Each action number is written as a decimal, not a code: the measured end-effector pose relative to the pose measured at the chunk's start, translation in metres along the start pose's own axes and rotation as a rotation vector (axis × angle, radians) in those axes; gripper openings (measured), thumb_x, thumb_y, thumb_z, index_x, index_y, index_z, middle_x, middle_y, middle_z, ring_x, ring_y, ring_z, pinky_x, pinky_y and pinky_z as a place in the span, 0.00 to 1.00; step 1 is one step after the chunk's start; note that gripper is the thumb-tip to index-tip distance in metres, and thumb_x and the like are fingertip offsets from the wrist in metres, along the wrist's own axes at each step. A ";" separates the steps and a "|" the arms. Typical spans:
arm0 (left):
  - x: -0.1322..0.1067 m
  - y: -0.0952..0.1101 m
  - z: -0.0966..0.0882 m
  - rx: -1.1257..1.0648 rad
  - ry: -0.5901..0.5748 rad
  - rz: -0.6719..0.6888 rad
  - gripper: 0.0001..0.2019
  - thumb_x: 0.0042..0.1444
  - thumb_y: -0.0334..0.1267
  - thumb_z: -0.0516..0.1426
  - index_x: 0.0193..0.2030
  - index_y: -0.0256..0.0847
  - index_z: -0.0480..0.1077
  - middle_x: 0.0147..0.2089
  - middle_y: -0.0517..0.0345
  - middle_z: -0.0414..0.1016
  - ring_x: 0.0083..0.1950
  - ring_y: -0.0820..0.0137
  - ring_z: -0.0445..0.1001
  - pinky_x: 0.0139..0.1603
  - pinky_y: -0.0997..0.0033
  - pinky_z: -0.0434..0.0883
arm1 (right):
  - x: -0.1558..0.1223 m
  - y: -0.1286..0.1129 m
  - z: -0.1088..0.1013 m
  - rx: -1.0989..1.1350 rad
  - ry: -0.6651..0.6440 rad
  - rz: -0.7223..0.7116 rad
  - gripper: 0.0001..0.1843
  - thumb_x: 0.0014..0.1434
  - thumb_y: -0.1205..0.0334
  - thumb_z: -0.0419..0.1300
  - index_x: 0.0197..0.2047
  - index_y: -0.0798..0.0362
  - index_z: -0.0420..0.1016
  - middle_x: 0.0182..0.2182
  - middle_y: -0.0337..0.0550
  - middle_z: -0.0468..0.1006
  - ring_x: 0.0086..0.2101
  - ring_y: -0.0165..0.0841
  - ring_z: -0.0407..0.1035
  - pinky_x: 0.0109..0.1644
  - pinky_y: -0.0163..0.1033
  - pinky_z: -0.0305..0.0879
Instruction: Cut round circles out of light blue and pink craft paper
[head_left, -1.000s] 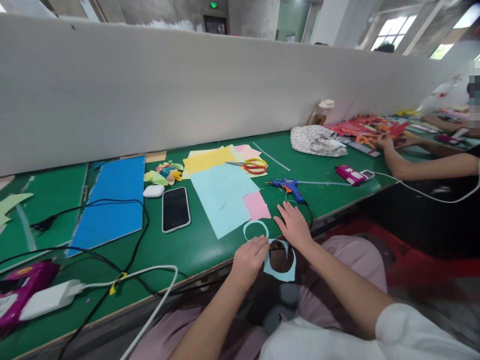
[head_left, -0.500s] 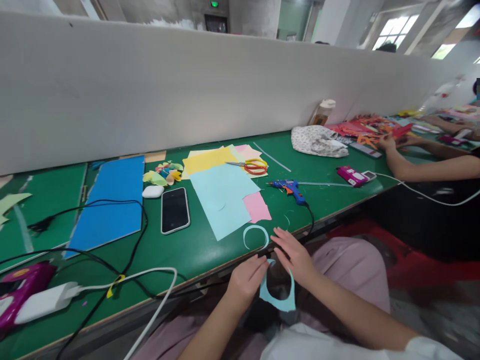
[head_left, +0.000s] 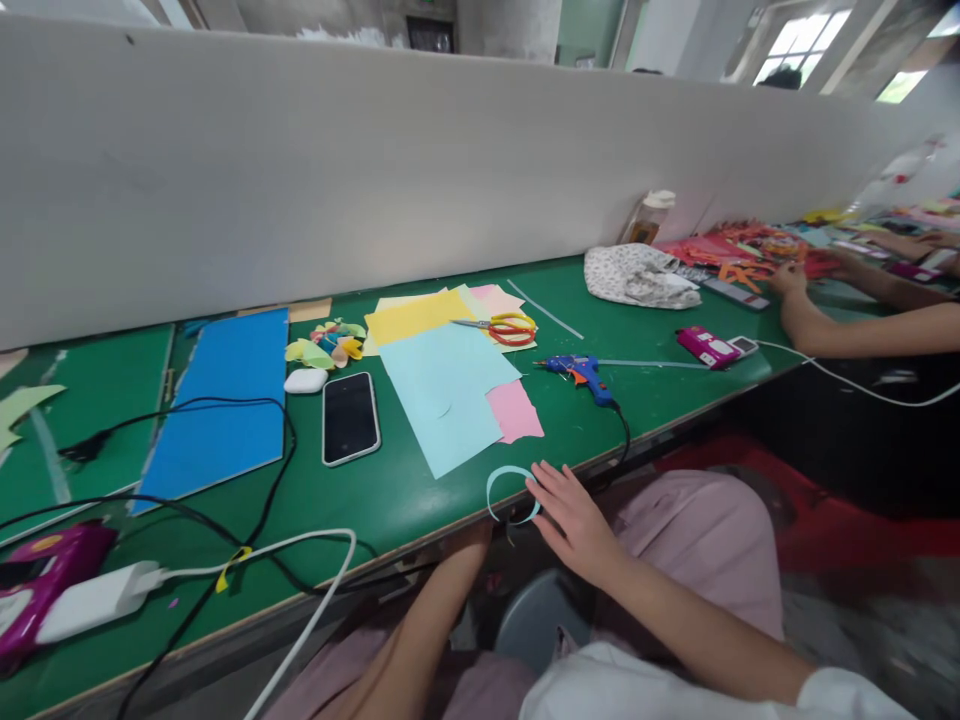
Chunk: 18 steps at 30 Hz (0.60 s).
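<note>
The fingers of my right hand (head_left: pixel 571 522) are stretched out, their tips touching the right side of a thin light-blue paper ring (head_left: pixel 491 483) at the table's front edge. Part of the ring overhangs that edge. My left hand (head_left: pixel 466 543) reaches beneath the tabletop, which hides its fingers. Behind the ring lie a light-blue paper sheet (head_left: pixel 442 400) with a curved cut and a torn pink piece of paper (head_left: pixel 514 412). Scissors (head_left: pixel 504 328) with red and yellow handles rest on stacked papers, and a blue glue gun (head_left: pixel 581 375) lies to the right.
A phone (head_left: pixel 351 420), a white case (head_left: pixel 305 381), coloured paper scraps (head_left: pixel 330 345) and a blue board (head_left: pixel 225 400) occupy the left. Black and white cables (head_left: pixel 322 610) cross there. A grey bin (head_left: pixel 536 615) stands below. At right, a co-worker's arm (head_left: pixel 832 325) reaches over red paper pieces.
My left hand has gone from my lap to under the table, and the cut-out blue paper scrap is out of sight. My right hand has moved onto the ring, which has shifted toward me.
</note>
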<state>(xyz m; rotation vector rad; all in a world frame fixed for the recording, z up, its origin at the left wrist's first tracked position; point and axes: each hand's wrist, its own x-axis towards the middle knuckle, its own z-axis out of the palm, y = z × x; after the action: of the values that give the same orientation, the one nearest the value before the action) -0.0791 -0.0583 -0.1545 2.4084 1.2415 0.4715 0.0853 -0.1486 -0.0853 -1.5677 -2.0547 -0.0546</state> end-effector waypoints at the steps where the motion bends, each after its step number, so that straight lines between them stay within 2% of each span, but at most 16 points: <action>1: -0.003 0.003 -0.002 -0.008 -0.046 0.048 0.15 0.60 0.41 0.54 0.52 0.41 0.68 0.55 0.50 0.70 0.50 0.64 0.72 0.49 0.58 0.72 | -0.001 -0.002 0.000 0.033 0.029 0.010 0.25 0.63 0.68 0.50 0.63 0.55 0.60 0.59 0.54 0.67 0.61 0.40 0.59 0.62 0.56 0.59; 3: -0.013 0.013 -0.012 -0.035 -0.141 0.157 0.15 0.57 0.38 0.57 0.51 0.44 0.70 0.56 0.49 0.71 0.50 0.59 0.74 0.48 0.60 0.73 | 0.006 -0.001 -0.002 0.093 0.074 0.038 0.24 0.63 0.69 0.49 0.63 0.53 0.61 0.59 0.53 0.68 0.59 0.38 0.61 0.61 0.50 0.62; 4: -0.019 0.020 -0.021 -0.046 -0.188 0.207 0.18 0.55 0.38 0.59 0.53 0.41 0.70 0.56 0.46 0.72 0.50 0.56 0.75 0.48 0.57 0.74 | 0.014 0.002 -0.004 0.107 0.085 0.056 0.24 0.63 0.69 0.49 0.62 0.53 0.62 0.59 0.53 0.68 0.59 0.38 0.62 0.60 0.48 0.63; 6: -0.030 0.035 -0.047 -0.076 -0.283 0.309 0.21 0.50 0.38 0.63 0.51 0.38 0.71 0.55 0.42 0.73 0.49 0.53 0.76 0.47 0.58 0.75 | 0.036 0.011 -0.006 0.080 0.079 0.060 0.23 0.64 0.66 0.49 0.62 0.52 0.64 0.58 0.53 0.68 0.59 0.40 0.62 0.61 0.50 0.63; 7: -0.033 0.043 -0.064 -0.105 -0.334 0.372 0.18 0.48 0.39 0.64 0.48 0.41 0.74 0.52 0.47 0.76 0.48 0.57 0.77 0.46 0.64 0.75 | 0.047 0.017 -0.007 0.043 0.057 0.083 0.23 0.64 0.63 0.50 0.62 0.53 0.64 0.59 0.54 0.67 0.60 0.42 0.60 0.61 0.52 0.61; 8: -0.033 0.050 -0.083 -0.171 -0.414 0.472 0.15 0.49 0.41 0.63 0.45 0.46 0.75 0.48 0.57 0.79 0.44 0.65 0.78 0.44 0.73 0.75 | 0.056 0.022 -0.008 -0.001 0.038 0.102 0.24 0.64 0.60 0.51 0.62 0.54 0.64 0.60 0.56 0.66 0.62 0.45 0.57 0.62 0.57 0.58; 9: -0.031 0.055 -0.101 -0.337 -0.548 0.561 0.13 0.54 0.39 0.61 0.47 0.48 0.74 0.44 0.62 0.80 0.42 0.71 0.79 0.43 0.78 0.74 | 0.064 0.026 -0.008 -0.040 0.026 0.129 0.24 0.64 0.58 0.51 0.62 0.55 0.64 0.61 0.57 0.64 0.63 0.47 0.54 0.62 0.60 0.56; 10: -0.027 0.058 -0.117 -0.467 -0.574 0.554 0.11 0.59 0.37 0.56 0.49 0.48 0.73 0.44 0.65 0.80 0.42 0.75 0.78 0.44 0.81 0.73 | 0.067 0.028 -0.008 -0.069 0.006 0.142 0.25 0.64 0.56 0.51 0.62 0.56 0.64 0.62 0.58 0.63 0.63 0.48 0.53 0.62 0.61 0.54; 11: -0.019 0.059 -0.131 -0.539 -0.472 0.497 0.10 0.61 0.37 0.53 0.47 0.48 0.73 0.42 0.65 0.80 0.41 0.76 0.78 0.44 0.82 0.73 | 0.067 0.028 -0.007 -0.089 -0.023 0.127 0.25 0.64 0.56 0.51 0.61 0.56 0.65 0.62 0.58 0.62 0.63 0.49 0.52 0.62 0.62 0.54; 12: -0.010 0.056 -0.140 -0.535 -0.296 0.418 0.10 0.62 0.37 0.52 0.44 0.46 0.74 0.41 0.63 0.80 0.41 0.75 0.78 0.43 0.81 0.74 | 0.062 0.026 -0.005 -0.100 -0.055 0.096 0.24 0.64 0.56 0.52 0.61 0.56 0.65 0.62 0.58 0.62 0.63 0.50 0.52 0.62 0.63 0.54; 14: 0.012 0.044 -0.145 -0.333 0.065 0.248 0.11 0.63 0.39 0.50 0.43 0.43 0.74 0.41 0.58 0.81 0.41 0.71 0.79 0.42 0.76 0.75 | 0.045 0.018 -0.002 -0.099 -0.113 -0.004 0.24 0.64 0.56 0.53 0.60 0.54 0.66 0.62 0.55 0.63 0.63 0.50 0.53 0.61 0.64 0.53; 15: 0.024 0.035 -0.141 -0.155 0.188 0.166 0.12 0.63 0.39 0.50 0.44 0.43 0.74 0.42 0.56 0.80 0.43 0.69 0.79 0.44 0.72 0.76 | 0.033 0.013 -0.001 -0.093 -0.123 -0.040 0.24 0.64 0.57 0.53 0.62 0.54 0.64 0.62 0.54 0.63 0.63 0.50 0.53 0.61 0.65 0.52; 17: 0.042 0.019 -0.126 -0.048 0.255 0.096 0.14 0.61 0.39 0.52 0.49 0.36 0.72 0.51 0.43 0.76 0.55 0.57 0.73 0.53 0.54 0.72 | 0.013 0.006 -0.001 -0.067 -0.103 -0.074 0.25 0.64 0.59 0.52 0.63 0.54 0.62 0.62 0.54 0.63 0.64 0.48 0.50 0.62 0.65 0.52; 18: 0.049 0.013 -0.117 -0.012 0.271 0.084 0.16 0.61 0.39 0.52 0.51 0.34 0.71 0.56 0.38 0.71 0.61 0.53 0.67 0.57 0.49 0.68 | 0.007 0.004 -0.002 -0.044 -0.076 -0.080 0.24 0.64 0.60 0.52 0.62 0.53 0.63 0.62 0.53 0.63 0.64 0.46 0.50 0.62 0.64 0.53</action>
<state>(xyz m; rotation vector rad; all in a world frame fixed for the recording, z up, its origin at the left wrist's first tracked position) -0.0968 -0.0030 -0.0408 2.4547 1.2416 0.8519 0.0889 -0.1415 -0.0814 -1.5351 -2.1882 -0.0706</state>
